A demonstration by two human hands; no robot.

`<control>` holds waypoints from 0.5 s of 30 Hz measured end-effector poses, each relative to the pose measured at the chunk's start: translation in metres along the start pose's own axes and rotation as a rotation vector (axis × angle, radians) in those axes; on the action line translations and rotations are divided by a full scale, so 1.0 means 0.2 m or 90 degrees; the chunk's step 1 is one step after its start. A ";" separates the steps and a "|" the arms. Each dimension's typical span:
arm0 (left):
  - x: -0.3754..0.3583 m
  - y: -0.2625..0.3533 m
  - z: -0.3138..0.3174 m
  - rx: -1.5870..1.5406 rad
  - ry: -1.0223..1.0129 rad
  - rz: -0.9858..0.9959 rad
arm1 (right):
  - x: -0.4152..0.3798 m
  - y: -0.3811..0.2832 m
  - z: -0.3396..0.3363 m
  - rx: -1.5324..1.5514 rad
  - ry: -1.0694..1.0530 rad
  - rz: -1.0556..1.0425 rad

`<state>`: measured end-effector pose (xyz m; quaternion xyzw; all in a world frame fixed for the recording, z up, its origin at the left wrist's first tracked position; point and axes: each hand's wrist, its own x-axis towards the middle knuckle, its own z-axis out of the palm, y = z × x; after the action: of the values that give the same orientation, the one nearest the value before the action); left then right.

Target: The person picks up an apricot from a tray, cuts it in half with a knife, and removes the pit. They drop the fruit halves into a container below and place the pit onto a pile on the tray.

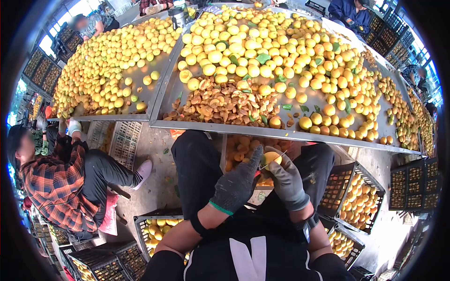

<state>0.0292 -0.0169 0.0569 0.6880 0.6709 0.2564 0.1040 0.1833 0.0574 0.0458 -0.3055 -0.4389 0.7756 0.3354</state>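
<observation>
My right hand [287, 181], in a grey glove, grips a yellow-orange fruit [272, 158] that looks like an apricot. My left hand [236, 183], in a dark knit glove with a green cuff, is closed on a small knife [265, 166]. A bit of its red handle shows by the fingers, and the thin blade lies against the fruit. Both hands meet between my knees, above a crate of fruit [237, 149] that is partly under the table edge. On the metal table [164, 105] is a heap of brown-orange cut pieces [225, 104].
Many whole yellow fruits [243, 44] with green leaves cover the table. Black crates of fruit stand at my right [358, 199] and left [157, 229]. A person in a plaid shirt [58, 189] sits at my left. Other people work around the tables.
</observation>
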 end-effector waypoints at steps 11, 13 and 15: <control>0.01 0.00 -0.02 0.079 -0.038 0.026 | -0.03 0.05 0.04 0.092 -0.031 -0.116; 0.02 -0.03 0.01 0.013 -0.041 0.023 | -0.02 0.06 0.02 0.013 -0.008 -0.127; 0.02 -0.06 0.02 0.051 -0.006 0.047 | -0.04 0.02 0.05 -0.043 0.006 -0.113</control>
<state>0.0213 -0.0115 0.0482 0.7173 0.6540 0.2299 0.0698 0.1797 0.0437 0.0477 -0.2802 -0.4887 0.7261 0.3942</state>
